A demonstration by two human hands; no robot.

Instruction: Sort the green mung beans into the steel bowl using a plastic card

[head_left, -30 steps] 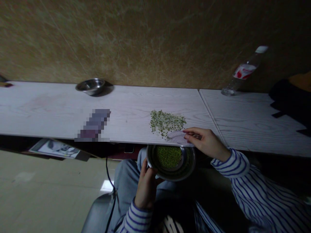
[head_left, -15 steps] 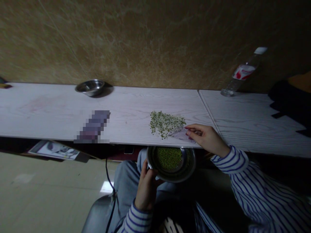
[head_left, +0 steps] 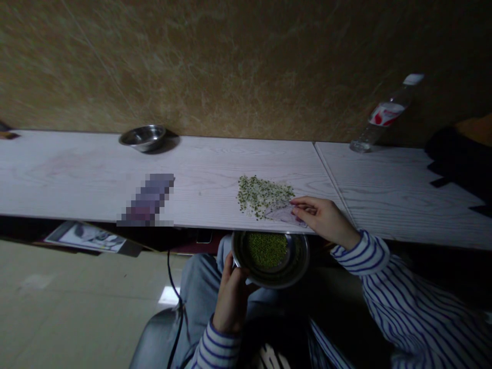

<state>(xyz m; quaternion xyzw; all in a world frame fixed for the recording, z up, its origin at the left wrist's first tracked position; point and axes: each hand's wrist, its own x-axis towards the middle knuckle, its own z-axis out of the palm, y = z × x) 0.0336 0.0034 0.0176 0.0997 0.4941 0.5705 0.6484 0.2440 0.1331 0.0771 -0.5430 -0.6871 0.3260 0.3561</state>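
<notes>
My left hand [head_left: 233, 292] grips the near left rim of a metal bowl [head_left: 298, 271], which sits just under the table's front edge. Green beans [head_left: 268, 249] cover part of its bottom. Above it, my right hand [head_left: 317, 215] pinches a thin, see-through purplish piece [head_left: 282, 212], flat like a card or bit of plastic; its exact kind I cannot make out. That piece lies low on the tabletop, its left edge against a spread pile of green beans mixed with white grains [head_left: 261, 195].
A smaller metal bowl [head_left: 143, 138] stands by the wall. A blurred-out flat object [head_left: 149, 197] lies left on the white table [head_left: 203, 169]. A plastic bottle [head_left: 386, 114] and dark cloth [head_left: 457, 154] are at right. A black cable [head_left: 177, 328] hangs below.
My right hand has shifted slightly left with the see-through piece, further into the near right side of the pile. My left hand and the bowl stay in place.
</notes>
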